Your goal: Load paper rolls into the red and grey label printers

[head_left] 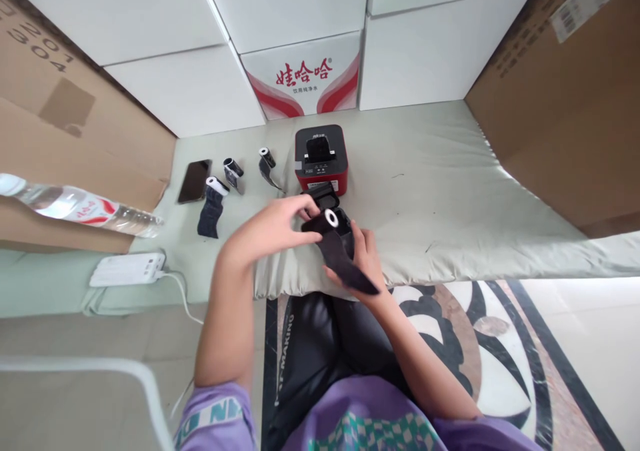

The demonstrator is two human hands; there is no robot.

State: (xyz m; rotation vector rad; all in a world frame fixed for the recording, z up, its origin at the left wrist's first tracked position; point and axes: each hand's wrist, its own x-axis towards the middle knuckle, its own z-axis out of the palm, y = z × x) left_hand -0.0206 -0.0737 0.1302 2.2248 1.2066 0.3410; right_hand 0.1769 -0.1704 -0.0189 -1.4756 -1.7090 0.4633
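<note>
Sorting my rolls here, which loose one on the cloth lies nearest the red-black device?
The rightmost loose roll; the middle one and leftmost one lie farther from the device, nearer the phone.

Left arm (225, 318) reaches forward, then bends sharply inward. Left hand (295, 221) closed in a pinch, thumb nearer the body, fingers opposite. From where I stand, right arm (425, 364) slants forward and inward, straighter. Right hand (369, 261) cupped and gripping, fingers curled up the outer side, thumb inward. Hands near each other, ahead of thighs (330, 338).
</note>
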